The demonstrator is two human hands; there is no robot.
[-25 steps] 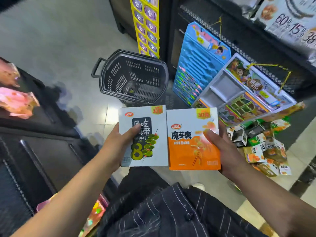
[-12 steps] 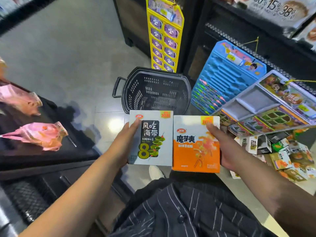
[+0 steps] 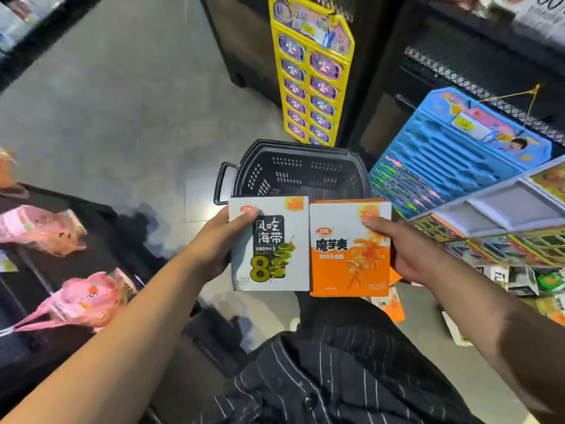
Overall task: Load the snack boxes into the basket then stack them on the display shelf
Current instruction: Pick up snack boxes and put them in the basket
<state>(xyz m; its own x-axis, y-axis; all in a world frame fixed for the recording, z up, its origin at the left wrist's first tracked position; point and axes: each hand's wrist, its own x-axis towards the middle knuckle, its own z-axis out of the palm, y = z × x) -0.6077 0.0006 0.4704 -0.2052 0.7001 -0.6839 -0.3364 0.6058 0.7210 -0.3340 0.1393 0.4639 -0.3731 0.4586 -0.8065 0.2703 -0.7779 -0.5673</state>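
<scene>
Grey snack box (image 3: 272,249), printed 风吃海带 with a large "8", and orange snack box (image 3: 345,255), printed 魔芋爽, each with a yellow "30" tag at its upper right corner, are held upright side by side with inner edges meeting. The left hand (image 3: 220,240) grips the grey box by its left edge, thumb across the front; the right hand (image 3: 409,255) grips the orange box by its right edge likewise. The black basket (image 3: 293,175) stands on the floor just beyond the boxes' top edges, with bare grey floor (image 3: 122,117) open to its left and hanging display cards (image 3: 452,160) and a pile of small boxes (image 3: 526,280) crowding its right.
</scene>
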